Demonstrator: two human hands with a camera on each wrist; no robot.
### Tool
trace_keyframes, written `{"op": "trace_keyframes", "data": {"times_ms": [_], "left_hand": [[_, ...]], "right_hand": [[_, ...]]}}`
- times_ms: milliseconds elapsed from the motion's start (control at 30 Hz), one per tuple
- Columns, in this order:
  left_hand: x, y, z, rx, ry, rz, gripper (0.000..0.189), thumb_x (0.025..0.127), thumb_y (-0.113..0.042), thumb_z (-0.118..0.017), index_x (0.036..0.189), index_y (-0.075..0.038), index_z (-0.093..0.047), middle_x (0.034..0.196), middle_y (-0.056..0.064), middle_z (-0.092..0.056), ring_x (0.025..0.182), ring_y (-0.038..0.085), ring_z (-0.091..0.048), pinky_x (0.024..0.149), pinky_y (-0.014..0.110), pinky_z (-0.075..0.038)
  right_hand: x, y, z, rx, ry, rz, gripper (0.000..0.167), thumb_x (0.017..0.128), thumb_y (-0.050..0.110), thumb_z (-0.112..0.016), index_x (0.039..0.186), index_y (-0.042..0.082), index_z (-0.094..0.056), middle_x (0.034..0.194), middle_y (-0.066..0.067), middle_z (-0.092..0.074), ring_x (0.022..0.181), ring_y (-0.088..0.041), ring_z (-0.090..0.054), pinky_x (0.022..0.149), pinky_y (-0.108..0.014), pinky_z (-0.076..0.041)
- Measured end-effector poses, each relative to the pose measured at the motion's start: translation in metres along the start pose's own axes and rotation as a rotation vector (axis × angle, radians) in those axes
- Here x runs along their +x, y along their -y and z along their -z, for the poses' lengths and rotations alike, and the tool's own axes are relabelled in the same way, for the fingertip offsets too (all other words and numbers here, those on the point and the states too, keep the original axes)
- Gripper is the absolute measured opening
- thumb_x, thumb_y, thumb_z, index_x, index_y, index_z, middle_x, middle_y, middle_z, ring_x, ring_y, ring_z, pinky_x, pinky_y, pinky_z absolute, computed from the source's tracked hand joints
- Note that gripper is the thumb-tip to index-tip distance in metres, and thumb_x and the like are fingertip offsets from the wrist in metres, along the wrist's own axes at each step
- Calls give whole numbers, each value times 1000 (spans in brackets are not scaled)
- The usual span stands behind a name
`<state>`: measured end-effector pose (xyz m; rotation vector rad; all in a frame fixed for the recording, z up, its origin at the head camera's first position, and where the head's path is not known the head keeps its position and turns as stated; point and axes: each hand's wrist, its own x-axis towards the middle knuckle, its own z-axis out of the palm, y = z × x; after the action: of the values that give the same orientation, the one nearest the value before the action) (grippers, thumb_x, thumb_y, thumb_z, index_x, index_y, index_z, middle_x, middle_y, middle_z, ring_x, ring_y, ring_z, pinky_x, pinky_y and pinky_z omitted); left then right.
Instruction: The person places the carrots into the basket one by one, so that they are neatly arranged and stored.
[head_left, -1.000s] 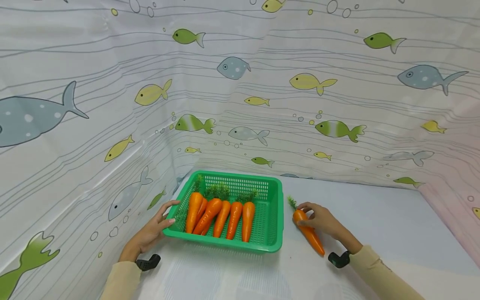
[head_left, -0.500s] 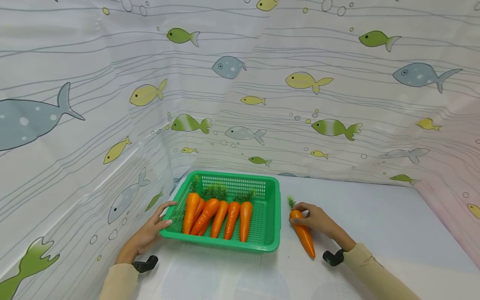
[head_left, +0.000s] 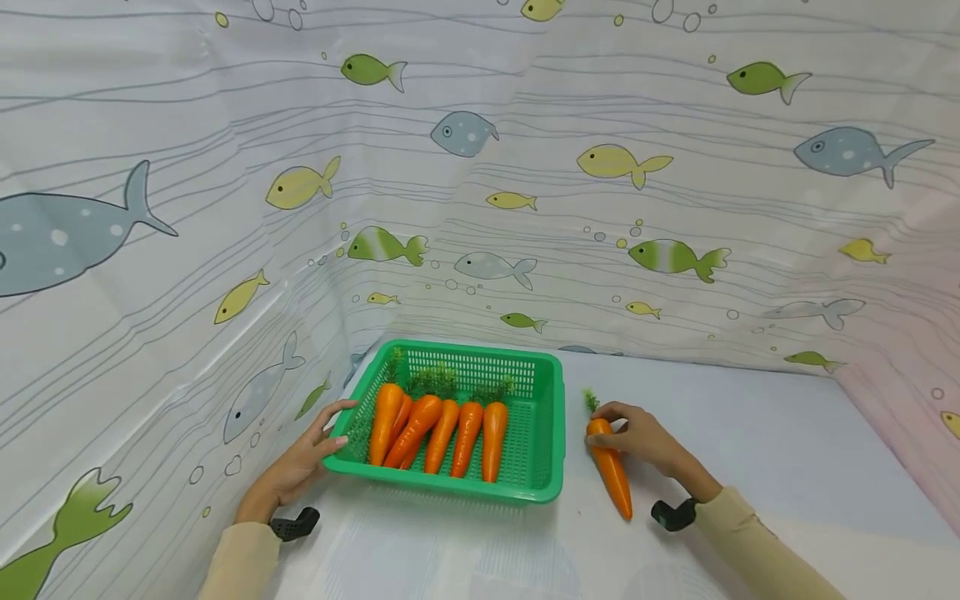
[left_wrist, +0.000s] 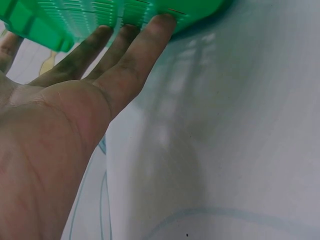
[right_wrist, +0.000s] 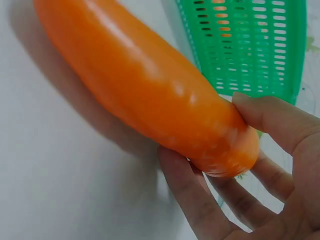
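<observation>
Low in the head view, a green plastic basket (head_left: 537, 433) holds several orange carrots (head_left: 493, 442) with feathery green tops. My left hand (head_left: 296, 467) is at its left side. In the left wrist view, its long fingers (left_wrist: 137, 60) reach fairly straight to the slotted outer wall. To the right of the basket, my right hand (head_left: 637, 437) pinches a single carrot (head_left: 615, 483) by its thick end, the narrow tip pointing toward me. The right wrist view shows the thumb (right_wrist: 270, 115) on one side of this glossy carrot and fingers (right_wrist: 187, 187) on the other.
Behind the white tabletop (head_left: 750, 450) hangs a pale sheet (head_left: 555, 225) printed with fish, which also runs down the left side close to my left hand. A black device (head_left: 675, 515) is strapped at my right wrist, another (head_left: 296, 527) at my left.
The held carrot has turned slightly, its tip swinging left toward me, while my right hand keeps its grip. Left hand and basket stay together; the whole view shifts slightly.
</observation>
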<state>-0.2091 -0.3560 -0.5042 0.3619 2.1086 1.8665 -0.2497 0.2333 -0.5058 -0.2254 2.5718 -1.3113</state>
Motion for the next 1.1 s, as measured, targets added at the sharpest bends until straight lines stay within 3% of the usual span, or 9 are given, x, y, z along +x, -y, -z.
{"op": "trace_keyframes", "data": {"times_ms": [133, 233, 367, 500, 633, 867, 1000, 1100], "left_hand": [[-2, 0, 1, 19, -11, 1, 61, 109, -16, -48, 161, -27, -19, 163, 18, -4, 144, 47, -18, 99, 66, -38], [-3, 0, 2, 29, -16, 0, 61, 108, -17, -48, 162, -26, -19, 167, 13, 7, 149, 49, 3, 101, 71, -33], [-2, -2, 1, 25, -15, 0, 62, 108, -16, -48, 162, -26, -18, 164, 17, -4, 142, 47, -19, 98, 62, -38], [0, -2, 0, 9, 0, -2, 62, 109, -15, -48, 162, -27, -17, 157, 21, -18, 127, 35, -44, 94, 54, -44], [2, -1, 0, -25, 25, -13, 61, 109, -13, -47, 161, -27, -17, 149, 24, -30, 114, 25, -55, 91, 48, -50], [1, -1, 2, -27, 14, -14, 61, 109, -12, -47, 161, -26, -19, 144, 23, -30, 105, 24, -55, 86, 44, -52], [0, -1, 2, -3, -5, 1, 61, 108, -13, -49, 160, -25, -20, 157, 21, -19, 125, 36, -43, 92, 52, -46], [0, -1, 0, 14, -15, 0, 61, 108, -15, -51, 160, -24, -21, 166, 15, -1, 146, 46, -15, 100, 71, -35]], "right_hand": [[0, 3, 3, 70, -14, -4, 47, 88, 37, -83, 126, 14, -66, 127, -11, -58, 97, -27, -58, 75, -36, -58], [0, 9, 7, 114, -27, 8, 49, 89, 36, -82, 128, 12, -64, 131, -13, -56, 101, -28, -57, 76, -37, -59], [0, 18, 14, 173, -53, 20, 50, 91, 35, -80, 129, 8, -62, 129, -15, -57, 102, -30, -58, 76, -38, -60], [0, 23, 18, 251, -65, 22, 53, 93, 33, -79, 132, 5, -59, 124, -16, -59, 101, -31, -59, 77, -39, -60], [-2, 31, 22, 299, -80, 40, 55, 93, 34, -78, 133, 3, -56, 125, -17, -58, 102, -31, -60, 79, -40, -60], [-4, 50, 27, 327, -73, 83, 58, 95, 33, -77, 137, 0, -53, 128, -19, -56, 104, -31, -60, 81, -40, -60], [-5, 58, 28, 342, -77, 85, 57, 95, 32, -77, 136, 0, -54, 127, -20, -57, 105, -31, -61, 81, -40, -60], [-5, 63, 28, 349, -80, 88, 58, 95, 32, -77, 136, 0, -53, 127, -19, -57, 105, -30, -61, 81, -41, -60]]}}
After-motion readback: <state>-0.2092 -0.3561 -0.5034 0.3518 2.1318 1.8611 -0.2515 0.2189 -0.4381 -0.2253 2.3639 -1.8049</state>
